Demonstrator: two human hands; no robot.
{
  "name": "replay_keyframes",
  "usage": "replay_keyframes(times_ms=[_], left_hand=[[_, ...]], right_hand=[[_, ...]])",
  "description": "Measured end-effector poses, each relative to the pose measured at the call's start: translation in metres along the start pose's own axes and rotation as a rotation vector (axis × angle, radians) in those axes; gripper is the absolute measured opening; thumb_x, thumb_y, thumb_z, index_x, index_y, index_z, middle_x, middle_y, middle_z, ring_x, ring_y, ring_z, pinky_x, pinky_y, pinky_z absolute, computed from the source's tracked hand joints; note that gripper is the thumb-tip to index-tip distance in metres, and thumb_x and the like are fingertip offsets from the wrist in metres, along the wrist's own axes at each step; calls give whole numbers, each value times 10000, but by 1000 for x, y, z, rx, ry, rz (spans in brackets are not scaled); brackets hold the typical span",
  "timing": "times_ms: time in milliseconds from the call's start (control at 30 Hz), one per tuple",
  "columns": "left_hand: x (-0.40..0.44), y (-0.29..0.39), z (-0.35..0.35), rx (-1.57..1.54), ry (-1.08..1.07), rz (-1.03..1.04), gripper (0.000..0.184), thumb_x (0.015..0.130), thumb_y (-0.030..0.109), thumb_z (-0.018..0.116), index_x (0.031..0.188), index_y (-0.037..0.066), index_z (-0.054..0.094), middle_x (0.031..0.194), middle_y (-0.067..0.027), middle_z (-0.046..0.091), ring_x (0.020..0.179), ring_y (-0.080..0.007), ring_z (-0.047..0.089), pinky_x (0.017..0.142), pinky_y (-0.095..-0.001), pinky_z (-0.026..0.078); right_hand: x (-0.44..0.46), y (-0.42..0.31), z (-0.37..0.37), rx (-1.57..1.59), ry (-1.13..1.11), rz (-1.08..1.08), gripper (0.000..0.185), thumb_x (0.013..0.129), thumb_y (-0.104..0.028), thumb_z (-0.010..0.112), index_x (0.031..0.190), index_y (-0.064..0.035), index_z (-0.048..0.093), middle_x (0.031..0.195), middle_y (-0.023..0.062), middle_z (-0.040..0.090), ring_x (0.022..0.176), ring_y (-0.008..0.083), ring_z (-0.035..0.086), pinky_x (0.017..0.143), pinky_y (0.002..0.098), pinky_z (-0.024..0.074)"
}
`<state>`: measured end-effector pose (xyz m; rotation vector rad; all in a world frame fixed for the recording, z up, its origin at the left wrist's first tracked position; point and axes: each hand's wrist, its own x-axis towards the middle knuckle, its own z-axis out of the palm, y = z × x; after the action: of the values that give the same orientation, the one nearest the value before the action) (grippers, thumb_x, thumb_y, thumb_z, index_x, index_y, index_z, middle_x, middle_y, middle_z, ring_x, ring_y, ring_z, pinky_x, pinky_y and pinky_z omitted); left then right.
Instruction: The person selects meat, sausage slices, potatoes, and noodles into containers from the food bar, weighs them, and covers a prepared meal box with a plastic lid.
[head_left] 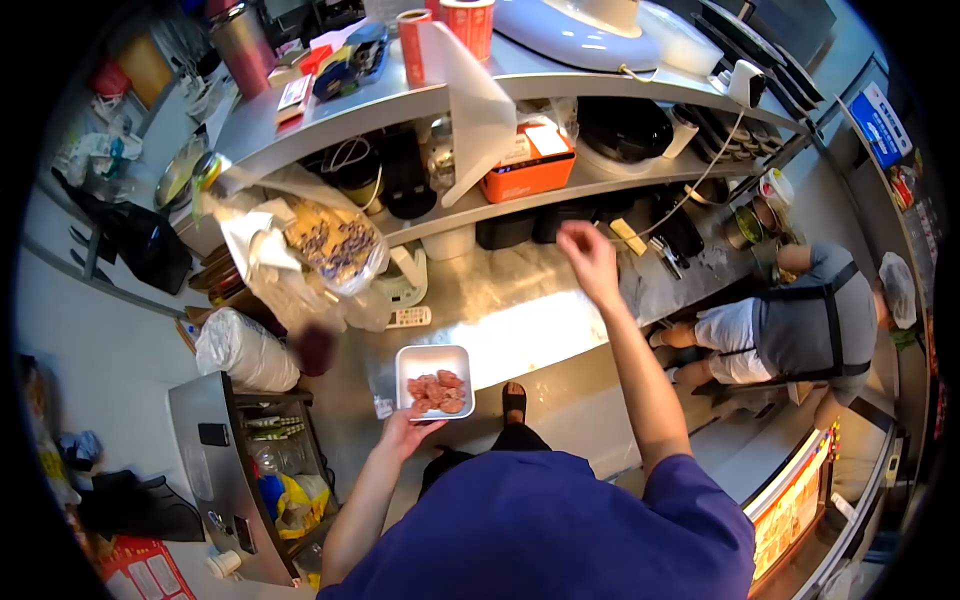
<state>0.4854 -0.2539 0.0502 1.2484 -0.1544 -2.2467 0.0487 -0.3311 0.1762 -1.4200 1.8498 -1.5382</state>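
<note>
My left hand point(408, 432) grips the near edge of a white rectangular tray point(407, 372), tilted in front of me. Several pieces of raw reddish meat point(440, 391) lie inside, gathered toward the near side. My right hand point(588, 262) reaches out over the far part of the metal counter point(480, 285), its fingers loosely bent and nothing visible in them. Just right of it are a yellow block-like item point(628, 236) and some metal utensils point(665, 258). A white remote-like keypad point(409, 317) lies beyond the tray.
Above the counter, a shelf holds an orange box point(530, 172) and a black round appliance point(626, 128). A plastic bag of dried brownish food point(335, 240) stands at left. To the right, another person point(810, 315) bends over. A metal cabinet point(190, 440) stands at lower left.
</note>
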Motion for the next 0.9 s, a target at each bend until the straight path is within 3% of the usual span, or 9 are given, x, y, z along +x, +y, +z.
replay_keyframes(times_ms=[100,233,300,367,500,533,667,800,900], left_hand=[[71,-14,35,-63,-26,-92,599,827,-59,460,1412,-107,341,1410,-280,466,1290,-451,502,1093,-591,467],[146,-30,64,-123,11,-91,562,829,-58,450,1381,-121,366,1388,-279,487,1265,-455,521,1079,-579,486],[167,-35,77,-139,73,-59,536,833,-51,442,1357,-142,380,1368,-288,500,1245,-465,532,1058,-567,509],[178,-35,90,-135,99,-6,530,836,-43,437,1350,-159,379,1350,-302,512,1238,-483,532,1047,-551,524],[202,-29,82,-242,82,-38,492,859,-31,424,1330,-173,405,1311,-324,542,1220,-502,547,1063,-505,523],[205,-29,82,-236,75,-20,461,886,-12,429,1315,-179,416,1301,-328,548,1215,-503,551,1061,-500,525],[202,-23,90,-181,41,39,492,955,85,457,1376,-153,367,1376,-337,482,1221,-496,553,1032,-468,550],[153,-10,107,1,209,-68,614,980,276,592,1448,-17,322,1336,-305,488,1170,-448,601,997,-451,564],[105,-9,101,169,302,-15,593,941,270,659,1417,14,414,1228,-245,569,1078,-375,638,928,-427,588]], right_hand=[[112,-35,-3,-227,64,-195,419,935,-366,644,1062,31,684,929,221,723,907,370,691,811,423,529],[210,-15,26,-335,-256,-158,589,945,-525,588,1057,42,703,915,231,723,895,369,692,814,429,519],[230,8,51,-101,-400,-13,612,925,-546,632,1055,47,708,906,175,733,859,294,699,801,386,518],[215,-32,36,225,-497,40,457,860,-364,788,1043,47,708,934,101,720,862,157,662,779,324,518],[199,-16,20,489,-597,-70,611,767,-119,849,1303,6,583,1050,81,713,968,138,644,887,316,509],[189,-21,9,482,-612,-148,737,747,-124,861,1384,-13,507,1078,65,707,1009,146,637,934,331,495],[154,-23,-12,103,-385,-285,534,764,-72,850,1240,20,627,1158,114,707,1098,185,638,979,330,482],[143,-23,-8,380,-341,-226,568,744,-56,862,1248,26,616,1164,106,702,1115,163,626,1015,322,458],[137,-28,0,479,-255,-226,517,747,-62,862,1208,14,642,1130,114,719,1091,201,658,983,327,483]])
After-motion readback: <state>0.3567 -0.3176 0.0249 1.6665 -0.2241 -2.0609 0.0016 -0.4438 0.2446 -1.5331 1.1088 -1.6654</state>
